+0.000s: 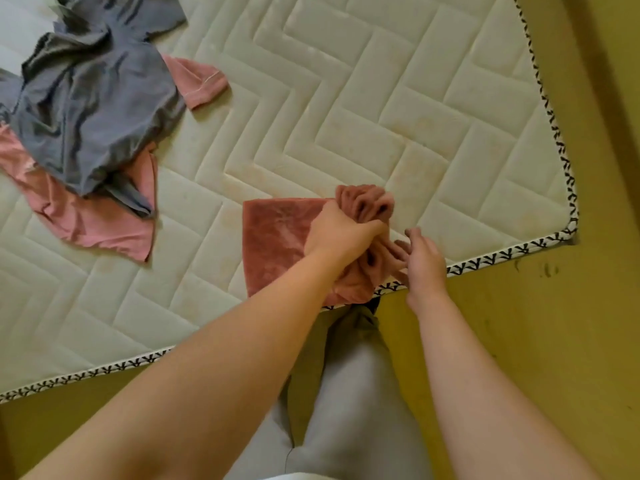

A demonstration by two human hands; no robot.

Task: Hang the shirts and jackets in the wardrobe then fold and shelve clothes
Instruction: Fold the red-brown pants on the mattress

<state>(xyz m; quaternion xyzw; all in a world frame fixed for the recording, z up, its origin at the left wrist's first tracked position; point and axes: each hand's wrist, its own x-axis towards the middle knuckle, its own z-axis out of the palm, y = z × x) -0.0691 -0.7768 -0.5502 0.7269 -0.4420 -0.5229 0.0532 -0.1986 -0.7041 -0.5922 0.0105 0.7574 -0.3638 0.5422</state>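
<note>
A dusty-red plush cloth (277,244) lies near the front edge of the white quilted mattress (381,109), flat on its left part and bunched into folds on the right. My left hand (341,233) grips the bunched folds. Beside it on the right, my right hand (424,261) touches the bunched end with straight, spread fingers. At the far left a crumpled grey garment (93,98) lies on top of a pink shirt (100,223).
The mattress's patterned black-and-white edge (485,259) runs along the front and right side. Yellow floor (554,341) lies beyond it on the right and front. My grey-clad legs (353,410) are below the cloth.
</note>
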